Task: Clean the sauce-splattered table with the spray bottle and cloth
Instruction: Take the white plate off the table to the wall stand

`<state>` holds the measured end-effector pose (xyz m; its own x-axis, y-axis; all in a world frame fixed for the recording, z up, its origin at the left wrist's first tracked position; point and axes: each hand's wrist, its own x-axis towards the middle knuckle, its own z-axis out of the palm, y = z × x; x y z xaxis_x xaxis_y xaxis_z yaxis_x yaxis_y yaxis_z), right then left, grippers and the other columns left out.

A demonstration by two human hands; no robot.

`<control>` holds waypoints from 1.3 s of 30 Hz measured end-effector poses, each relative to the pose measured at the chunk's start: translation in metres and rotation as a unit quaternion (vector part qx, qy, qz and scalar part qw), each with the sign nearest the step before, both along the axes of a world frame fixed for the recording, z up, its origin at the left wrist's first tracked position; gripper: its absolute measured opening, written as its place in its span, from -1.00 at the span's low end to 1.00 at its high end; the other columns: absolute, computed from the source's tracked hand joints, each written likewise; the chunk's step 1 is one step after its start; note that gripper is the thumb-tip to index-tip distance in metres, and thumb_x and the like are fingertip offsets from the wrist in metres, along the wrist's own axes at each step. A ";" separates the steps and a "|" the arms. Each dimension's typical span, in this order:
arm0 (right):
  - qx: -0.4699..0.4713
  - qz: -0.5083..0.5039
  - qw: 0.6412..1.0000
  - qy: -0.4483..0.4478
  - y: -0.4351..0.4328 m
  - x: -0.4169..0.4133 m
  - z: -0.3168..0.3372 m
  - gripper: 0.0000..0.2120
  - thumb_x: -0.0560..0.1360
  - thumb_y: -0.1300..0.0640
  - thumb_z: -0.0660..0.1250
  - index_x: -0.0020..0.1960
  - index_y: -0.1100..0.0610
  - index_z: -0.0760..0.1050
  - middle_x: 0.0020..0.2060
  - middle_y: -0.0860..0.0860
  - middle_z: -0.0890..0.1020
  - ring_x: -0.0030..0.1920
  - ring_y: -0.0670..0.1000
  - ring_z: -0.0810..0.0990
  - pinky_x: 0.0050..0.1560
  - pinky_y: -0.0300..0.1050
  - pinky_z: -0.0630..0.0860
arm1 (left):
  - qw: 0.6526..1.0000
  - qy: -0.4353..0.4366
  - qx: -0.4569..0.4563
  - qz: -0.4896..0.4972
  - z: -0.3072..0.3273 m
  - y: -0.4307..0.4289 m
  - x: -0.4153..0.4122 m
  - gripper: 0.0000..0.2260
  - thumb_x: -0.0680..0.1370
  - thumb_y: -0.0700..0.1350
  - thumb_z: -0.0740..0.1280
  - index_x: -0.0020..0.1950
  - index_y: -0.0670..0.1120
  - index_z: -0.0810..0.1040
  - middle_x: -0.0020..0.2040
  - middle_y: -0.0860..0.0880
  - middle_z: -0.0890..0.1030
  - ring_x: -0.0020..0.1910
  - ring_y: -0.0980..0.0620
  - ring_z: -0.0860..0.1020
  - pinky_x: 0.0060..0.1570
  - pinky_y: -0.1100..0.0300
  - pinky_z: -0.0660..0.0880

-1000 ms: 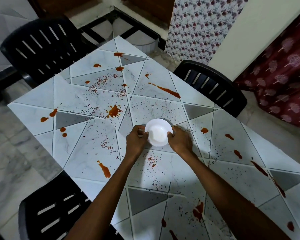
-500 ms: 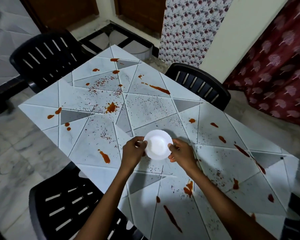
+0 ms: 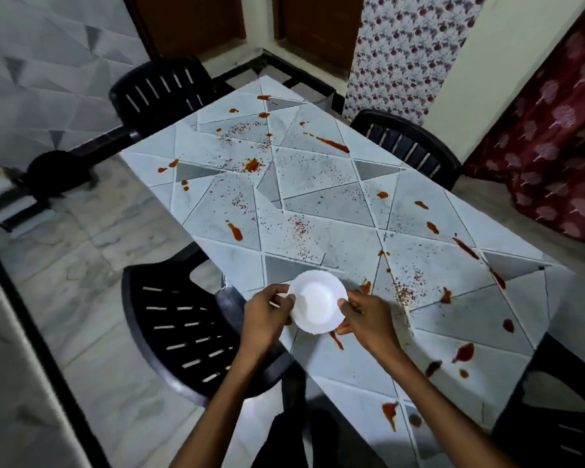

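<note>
left hand [image 3: 265, 319], right hand [image 3: 368, 320] gripping white bowl [image 3: 318, 300], now nearer table [image 3: 318, 204] edge

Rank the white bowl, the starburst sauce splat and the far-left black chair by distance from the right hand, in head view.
1. white bowl, gripped by the right hand.
2. starburst sauce splat, mid-table, toward the left.
3. far-left black chair, farthest back, upper left.

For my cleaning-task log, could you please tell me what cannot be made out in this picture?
Head view: spray bottle and cloth appear nowhere in frame.
Head view: whether the white bowl touches the table is hidden by the bowl, the left hand and the right hand.
Head view: the lower-right black chair is cut off by the frame edge.
</note>
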<state>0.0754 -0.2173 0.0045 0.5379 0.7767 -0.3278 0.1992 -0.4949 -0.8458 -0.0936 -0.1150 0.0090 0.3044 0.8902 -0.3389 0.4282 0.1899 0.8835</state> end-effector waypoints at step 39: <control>0.054 0.326 0.942 0.059 0.599 -0.592 0.022 -0.85 0.55 0.19 0.43 0.11 0.10 0.65 -0.30 -0.02 0.63 -0.40 0.03 0.69 -0.32 0.00 0.68 | 0.936 -0.108 0.032 0.332 0.021 0.449 -0.635 -0.90 0.47 -0.16 0.47 -0.06 0.02 0.69 -0.26 -0.05 0.62 -0.24 0.03 0.62 -0.20 0.11 0.62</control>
<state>-0.5163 0.3813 0.0267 -0.1008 0.9614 -0.2562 0.3335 -0.2099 -0.9191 -0.7286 0.3345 0.0302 -0.2689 0.9238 -0.2725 0.0434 0.2942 0.9548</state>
